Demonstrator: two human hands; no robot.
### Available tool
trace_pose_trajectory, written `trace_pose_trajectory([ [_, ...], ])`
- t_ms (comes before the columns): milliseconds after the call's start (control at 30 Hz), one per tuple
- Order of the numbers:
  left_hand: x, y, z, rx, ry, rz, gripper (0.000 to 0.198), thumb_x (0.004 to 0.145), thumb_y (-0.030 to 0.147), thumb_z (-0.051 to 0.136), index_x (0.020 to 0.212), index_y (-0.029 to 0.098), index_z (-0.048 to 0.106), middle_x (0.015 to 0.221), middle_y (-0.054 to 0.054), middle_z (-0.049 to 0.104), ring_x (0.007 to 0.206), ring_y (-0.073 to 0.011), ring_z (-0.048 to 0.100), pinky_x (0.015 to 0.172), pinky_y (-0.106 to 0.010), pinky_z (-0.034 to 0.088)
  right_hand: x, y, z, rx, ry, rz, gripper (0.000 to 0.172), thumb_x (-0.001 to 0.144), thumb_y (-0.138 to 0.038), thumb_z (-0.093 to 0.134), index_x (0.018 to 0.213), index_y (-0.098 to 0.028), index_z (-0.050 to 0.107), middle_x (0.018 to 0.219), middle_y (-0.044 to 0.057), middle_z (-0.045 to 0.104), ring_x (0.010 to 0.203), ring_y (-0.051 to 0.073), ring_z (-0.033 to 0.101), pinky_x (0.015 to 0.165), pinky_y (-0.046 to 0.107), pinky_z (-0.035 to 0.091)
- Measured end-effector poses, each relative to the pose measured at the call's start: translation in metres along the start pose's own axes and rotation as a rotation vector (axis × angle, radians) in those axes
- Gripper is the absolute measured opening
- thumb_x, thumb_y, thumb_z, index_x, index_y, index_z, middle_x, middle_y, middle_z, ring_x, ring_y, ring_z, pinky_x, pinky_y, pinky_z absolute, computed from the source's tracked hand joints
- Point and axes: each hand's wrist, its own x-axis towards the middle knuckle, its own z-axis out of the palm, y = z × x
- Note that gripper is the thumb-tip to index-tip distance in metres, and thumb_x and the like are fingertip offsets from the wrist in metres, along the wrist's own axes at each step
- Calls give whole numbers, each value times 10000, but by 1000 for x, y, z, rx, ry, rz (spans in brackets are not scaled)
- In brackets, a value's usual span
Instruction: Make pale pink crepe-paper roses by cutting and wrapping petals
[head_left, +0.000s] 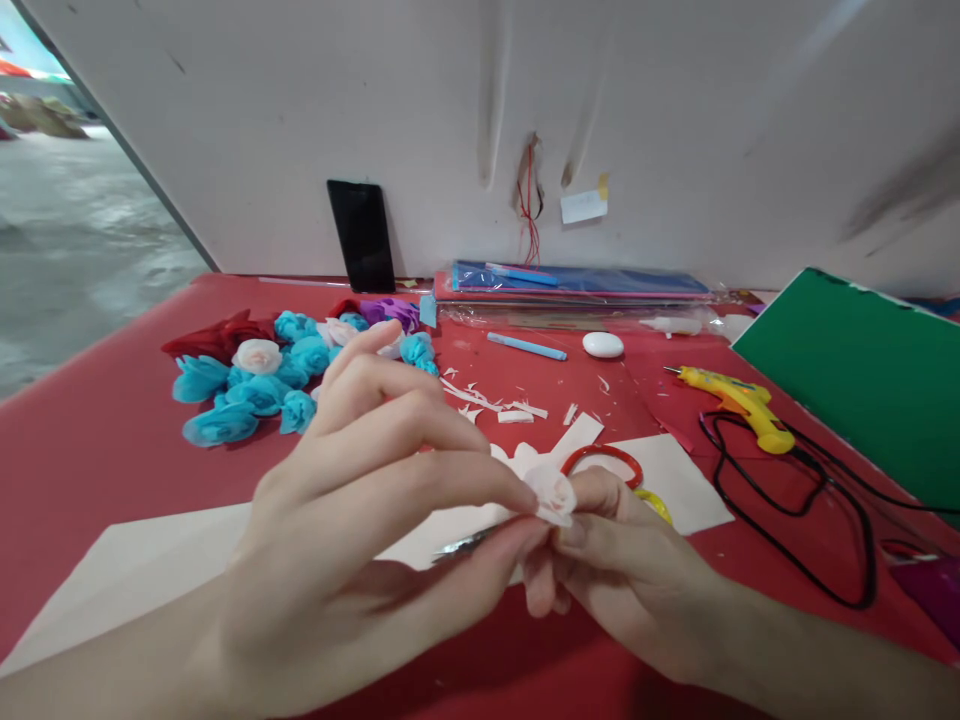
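The small white flower (553, 492) is in the air over the front middle part of the table (67, 450), between the fingertips of both hands. The left hand (360, 520) comes from the left with its thumb side upward; the index finger reaches to the side of the flower and the thumb is below, so this grip is narrow, while the other fingers are raised and spread like a fan. The right hand (630, 560) comes from the right, lower. Its thumb presses at the base of the flower, its index finger is bent behind, and the remaining fingers are curled underneath; this grip is narrow too and holds the flower's base.

Under the hands lie scissors (626, 456), with red and yellow handles, and white paper (675, 480). Just beyond are paper scraps (515, 417). Toward the left edge of the table I see a pile of flowers (259, 390), mostly blue, with some red, white and purple. Farther back are a blue pen (526, 346) and a white oval object (603, 345). On the right side rests a yellow glue gun (739, 400), near a green board (862, 385). At the back edge, a black phone (361, 235) leans against the wall (675, 120), beside plastic-wrapped sheets (600, 285).
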Motion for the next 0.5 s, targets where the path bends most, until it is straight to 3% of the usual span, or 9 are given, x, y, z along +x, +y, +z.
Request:
trace_pose_trajectory([
  [67,2,1,2,-8,23,5,155,831,156,691,889,282,624,710,62,632,786,-175,532,1052,-419,384,0,-1,0,4,10,-9,117,805,-325,805,774,-214,817,568,1,686,578,81,511,584,202,337],
  [133,3,2,4,-39,54,8,138,845,136,667,864,267,629,687,69,639,715,-154,539,878,-368,453,0,-1,1,3,19,-14,100,798,-333,814,780,-235,825,563,-4,688,571,77,508,593,197,344],
  [200,4,3,6,-57,83,11,141,840,117,655,835,256,632,667,76,639,669,-135,533,749,-347,443,1,-1,1,0,28,-12,93,785,-342,825,784,-248,829,559,-7,688,572,76,512,592,190,346],
  [500,2,1,3,15,33,0,159,838,139,650,854,291,603,673,77,613,744,-150,514,820,-350,436,-2,0,6,11,78,-12,88,793,-308,819,736,-241,819,554,-10,683,564,64,506,571,167,345],
])
